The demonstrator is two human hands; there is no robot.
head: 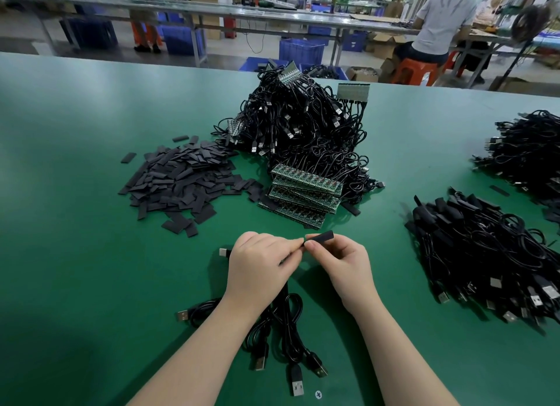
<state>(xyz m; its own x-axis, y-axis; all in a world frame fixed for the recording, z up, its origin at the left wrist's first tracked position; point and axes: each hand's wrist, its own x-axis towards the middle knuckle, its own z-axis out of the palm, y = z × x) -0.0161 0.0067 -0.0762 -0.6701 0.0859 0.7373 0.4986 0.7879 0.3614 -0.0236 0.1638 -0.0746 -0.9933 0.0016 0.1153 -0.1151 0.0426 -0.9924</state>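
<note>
My right hand (pixel 342 260) pinches a short black sleeve (pixel 321 236) just above the green table (pixel 75 223). My left hand (pixel 260 263) meets it fingertip to fingertip and grips a bundle of black USB cables (pixel 288 330) that trail toward me, their plugs lying near the table's front edge. What sits between the left fingertips is hidden. A pile of flat black sleeves (pixel 181 181) lies to the far left of my hands. Behind them rises a heap of cables with green circuit boards (pixel 303 190) attached.
To the right lies a stack of sleeved cables (pixel 485 260), and another cable heap (pixel 530 154) at the far right edge. Beyond the table stand blue crates (pixel 301 50), long benches and seated people (pixel 439 26) on red stools.
</note>
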